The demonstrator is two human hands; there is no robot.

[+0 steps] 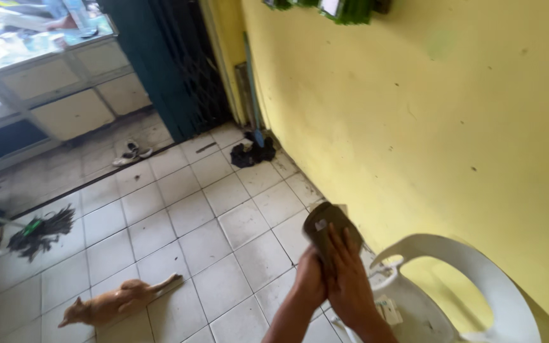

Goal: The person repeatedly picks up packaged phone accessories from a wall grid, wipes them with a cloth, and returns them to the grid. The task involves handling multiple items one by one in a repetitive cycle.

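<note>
Both hands are meeting around a flat, dark grey-brown object, perhaps a sandal or a folded wallet (326,223), and holding it up at about 5 o'clock in the view. The right hand (351,279) is lying over its lower part with fingers spread and closed on it, while the left hand (309,279) is pressing in from the 9 o'clock side, its grip mostly hidden behind the right, so I cannot tell how it is closing. A small pale label is showing near the object's upper left edge. By my reading, the person is handling or inspecting the object, and any further move is calling for a firmer two-handed hold. A white plastic chair (478,267) is standing just at 3 o'clock of the hands, against the yellow wall (446,127). On the tiled floor (192,216), an orange cat (112,303) is lying at 8 o'clock, a mop head (42,230) at 9 o'clock, and a dark cloth heap (252,154) at 12 o'clock.
</note>
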